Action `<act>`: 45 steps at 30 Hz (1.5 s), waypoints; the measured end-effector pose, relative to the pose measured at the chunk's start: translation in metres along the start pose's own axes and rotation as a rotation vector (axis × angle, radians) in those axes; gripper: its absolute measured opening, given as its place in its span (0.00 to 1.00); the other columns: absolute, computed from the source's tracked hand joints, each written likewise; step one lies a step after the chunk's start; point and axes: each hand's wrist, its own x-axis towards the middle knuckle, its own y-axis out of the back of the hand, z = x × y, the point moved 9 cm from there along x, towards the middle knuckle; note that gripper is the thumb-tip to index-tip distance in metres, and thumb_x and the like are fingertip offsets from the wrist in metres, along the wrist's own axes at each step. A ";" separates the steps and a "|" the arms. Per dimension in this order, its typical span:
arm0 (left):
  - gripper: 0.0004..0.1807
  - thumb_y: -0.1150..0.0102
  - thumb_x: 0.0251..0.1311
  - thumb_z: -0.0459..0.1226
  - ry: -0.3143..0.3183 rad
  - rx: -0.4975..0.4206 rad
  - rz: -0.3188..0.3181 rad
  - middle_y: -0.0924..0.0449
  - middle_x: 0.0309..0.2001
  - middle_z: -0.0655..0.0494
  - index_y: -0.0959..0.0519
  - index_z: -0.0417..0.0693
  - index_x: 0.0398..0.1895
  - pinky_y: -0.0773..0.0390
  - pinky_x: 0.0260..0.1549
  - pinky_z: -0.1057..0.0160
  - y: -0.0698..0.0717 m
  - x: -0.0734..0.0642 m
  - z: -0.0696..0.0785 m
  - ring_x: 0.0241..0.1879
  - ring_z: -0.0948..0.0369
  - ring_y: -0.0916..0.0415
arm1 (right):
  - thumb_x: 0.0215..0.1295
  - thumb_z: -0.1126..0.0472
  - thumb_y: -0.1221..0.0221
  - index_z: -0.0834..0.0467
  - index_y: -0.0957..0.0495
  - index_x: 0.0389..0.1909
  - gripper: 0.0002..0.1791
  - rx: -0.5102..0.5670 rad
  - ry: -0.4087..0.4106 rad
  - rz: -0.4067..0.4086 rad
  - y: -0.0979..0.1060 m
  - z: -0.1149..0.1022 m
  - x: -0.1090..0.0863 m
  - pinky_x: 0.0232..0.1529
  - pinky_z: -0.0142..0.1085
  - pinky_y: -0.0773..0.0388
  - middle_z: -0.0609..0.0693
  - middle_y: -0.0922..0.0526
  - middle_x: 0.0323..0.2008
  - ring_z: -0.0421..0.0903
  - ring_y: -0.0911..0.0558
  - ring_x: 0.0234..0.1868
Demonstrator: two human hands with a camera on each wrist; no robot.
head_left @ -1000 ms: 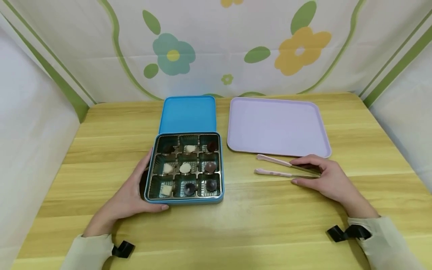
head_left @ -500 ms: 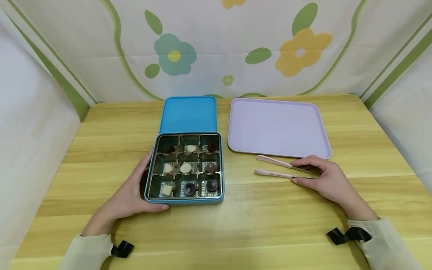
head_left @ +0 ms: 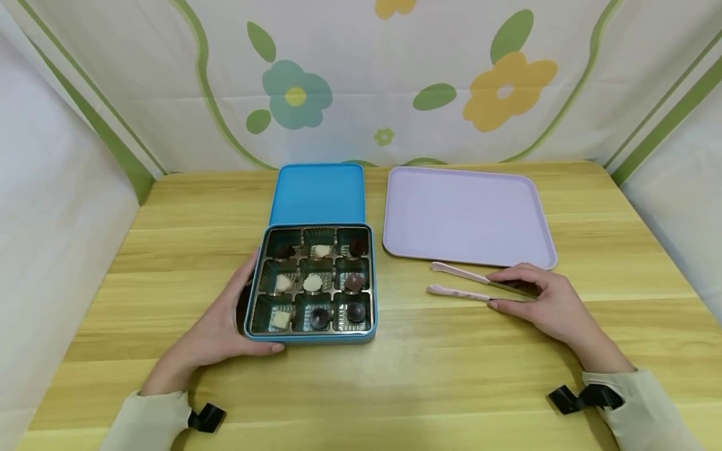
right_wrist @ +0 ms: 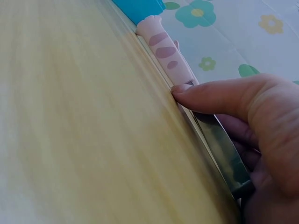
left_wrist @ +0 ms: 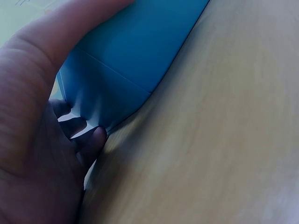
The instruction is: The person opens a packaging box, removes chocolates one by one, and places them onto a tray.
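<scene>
My left hand [head_left: 214, 332] grips the left corner of a blue tin [head_left: 316, 339], the thumb along its front wall and the other fingers at its left side. In the left wrist view, bent fingertips [left_wrist: 96, 142] touch the tin's blue wall [left_wrist: 140, 46]. Chocolates, white and dark, sit in the tin's divided insert, among them a white one [head_left: 313, 282] in the middle compartment. My right hand [head_left: 555, 307] holds metal tongs [head_left: 459, 272] between thumb and fingers. Their pink paw-shaped tips point left and stand apart. In the right wrist view, the thumb presses one arm of the tongs [right_wrist: 219, 149].
Behind the tin lies a blue lid [head_left: 319, 194]. A lilac tray [head_left: 468, 216] rests at the back right, just beyond the tongs. Flower-printed cloth [head_left: 350, 94] hangs at the table's [head_left: 395, 388] far edge.
The head view has shifted slightly, so the scene sits a little lower and further right. Both hands keep their holds, and the tin and tongs show no clear movement on the table.
</scene>
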 end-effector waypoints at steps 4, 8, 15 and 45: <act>0.87 0.06 0.32 0.35 -0.002 0.000 0.007 0.61 0.89 0.54 0.63 0.73 0.90 0.55 0.74 0.18 0.001 -0.001 0.001 0.85 0.36 0.60 | 0.56 0.59 0.18 0.43 0.10 0.56 0.25 -0.004 0.006 -0.001 0.000 -0.002 0.001 0.52 0.17 0.28 0.38 0.10 0.49 0.27 0.18 0.50; 0.87 0.06 0.32 0.35 -0.006 0.003 0.008 0.60 0.89 0.54 0.62 0.73 0.90 0.54 0.74 0.18 0.001 0.000 0.002 0.85 0.37 0.59 | 0.56 0.60 0.18 0.44 0.10 0.56 0.25 -0.012 0.015 -0.003 0.001 -0.004 0.001 0.52 0.16 0.27 0.39 0.10 0.49 0.27 0.18 0.50; 0.86 0.06 0.33 0.36 -0.013 0.012 0.005 0.60 0.89 0.55 0.62 0.73 0.90 0.54 0.74 0.18 0.002 0.001 0.003 0.85 0.37 0.59 | 0.55 0.62 0.18 0.44 0.09 0.53 0.24 0.006 0.022 0.014 0.002 -0.007 0.000 0.54 0.16 0.30 0.39 0.10 0.49 0.27 0.19 0.52; 0.87 0.05 0.31 0.37 -0.003 0.007 0.006 0.60 0.89 0.53 0.63 0.73 0.89 0.52 0.74 0.20 -0.001 0.000 -0.001 0.84 0.38 0.56 | 0.54 0.72 0.21 0.59 0.09 0.45 0.17 0.357 0.268 0.072 -0.007 -0.144 0.071 0.36 0.30 0.11 0.49 0.09 0.36 0.41 0.09 0.37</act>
